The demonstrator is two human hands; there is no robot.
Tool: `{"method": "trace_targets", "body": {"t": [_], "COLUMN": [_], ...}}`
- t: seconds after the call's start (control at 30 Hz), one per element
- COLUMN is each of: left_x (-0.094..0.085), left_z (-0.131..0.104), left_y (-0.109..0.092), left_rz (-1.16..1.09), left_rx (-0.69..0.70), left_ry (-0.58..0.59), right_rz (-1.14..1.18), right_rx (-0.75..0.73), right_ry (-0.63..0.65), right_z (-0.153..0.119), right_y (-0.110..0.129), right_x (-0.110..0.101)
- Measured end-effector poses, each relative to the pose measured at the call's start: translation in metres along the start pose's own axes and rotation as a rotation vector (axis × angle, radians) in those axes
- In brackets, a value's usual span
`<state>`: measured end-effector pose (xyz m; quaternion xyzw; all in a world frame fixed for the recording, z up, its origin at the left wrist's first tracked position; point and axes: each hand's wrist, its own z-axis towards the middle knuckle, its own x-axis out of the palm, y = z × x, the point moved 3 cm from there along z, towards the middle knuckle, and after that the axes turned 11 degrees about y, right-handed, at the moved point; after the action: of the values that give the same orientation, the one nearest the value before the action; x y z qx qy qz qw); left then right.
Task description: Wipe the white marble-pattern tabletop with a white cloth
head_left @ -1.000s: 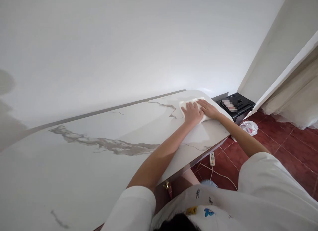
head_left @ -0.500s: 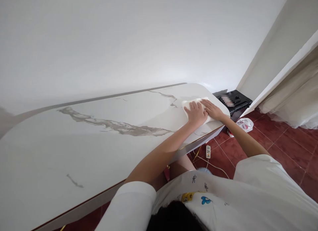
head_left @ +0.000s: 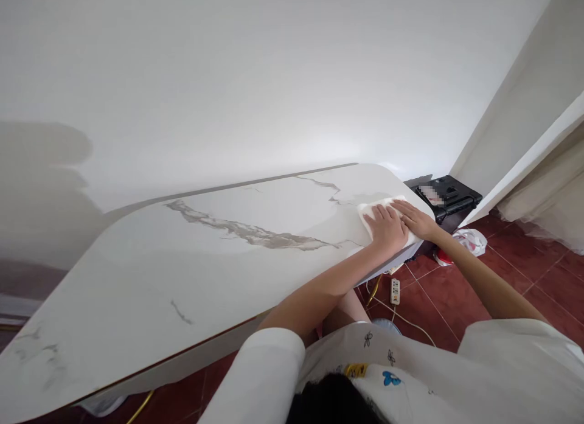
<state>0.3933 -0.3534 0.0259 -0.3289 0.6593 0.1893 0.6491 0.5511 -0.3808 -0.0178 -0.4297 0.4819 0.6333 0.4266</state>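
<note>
A folded white cloth lies on the right end of a white marble-patterned table. My left hand presses on it from above, fingers spread and slightly bent. Beside it my right hand lies with outstretched fingers over the cloth's right part, their tips close to the left hand. Both palms face down, and neither hand visibly grips the cloth. The thumbs are mostly hidden.
A white wall runs behind the table. Beyond its right end is a black case. On the red tiled floor are a plastic bag and a corded power strip. A pale curtain hangs at right.
The view has shifted, showing more of the table's left end. Both hands and the cloth have slid a little towards the table's near edge, staying together.
</note>
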Motion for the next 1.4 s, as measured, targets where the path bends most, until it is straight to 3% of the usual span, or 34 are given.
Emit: {"method": "trace_targets", "body": {"t": [0.13,0.27,0.67,0.97,1.4], "left_x": [0.001,0.0,-0.015,-0.025,-0.035], "left_z": [0.012,0.029,0.115,0.166,0.215], "left_y": [-0.01,-0.006,0.041,0.082,0.127], "left_rz": [-0.023,-0.052,-0.119,-0.138,-0.141], "left_rx": [-0.005,0.008,-0.082,-0.104,-0.133], "left_ry": [-0.017,-0.041,-0.097,-0.113,-0.144], "right_rz": [-0.008,0.005,0.074,0.083,0.118], "right_rx": [-0.019,0.004,0.098,0.186,0.27], "right_ry": [0.01,0.008,0.052,0.057,0.103], "right_z": [0.0,0.013,0.118,0.182,0.248], "right_y": [-0.018,-0.032,-0.071,-0.087,-0.081], "right_x": [-0.005,-0.007,-0.005,0.003,0.0]}}
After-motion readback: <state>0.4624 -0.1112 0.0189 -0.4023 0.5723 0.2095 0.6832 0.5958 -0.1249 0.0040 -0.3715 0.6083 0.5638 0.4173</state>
